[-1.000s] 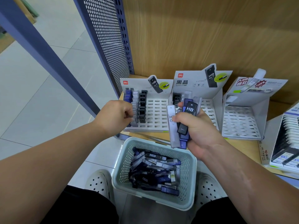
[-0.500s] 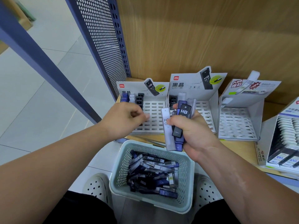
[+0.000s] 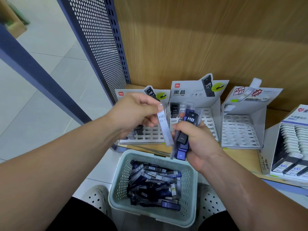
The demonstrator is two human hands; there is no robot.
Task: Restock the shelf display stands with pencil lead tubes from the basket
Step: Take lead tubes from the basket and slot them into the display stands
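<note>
My right hand (image 3: 196,144) grips a bundle of lead tubes (image 3: 184,137), black and blue, marked HB. My left hand (image 3: 133,112) pinches the top of a pale grey tube (image 3: 164,126) beside that bundle. Below them a pale green basket (image 3: 116,189) holds many loose tubes (image 3: 155,182). On the wooden shelf stand three white display stands: the left stand (image 3: 148,135) partly hidden by my left hand, the middle stand (image 3: 208,117) with a few tubes at its top left, and the right stand (image 3: 240,130) with bare slots.
A perforated blue shelf upright (image 3: 100,47) rises at the left. A boxed display of white-capped tubes (image 3: 293,147) sits at the far right of the shelf. My two white shoes (image 3: 95,197) flank the basket on the tiled floor.
My left hand left the left stand, moved right and took hold of the pale grey tube at the bundle. My right hand stayed about where it was.
</note>
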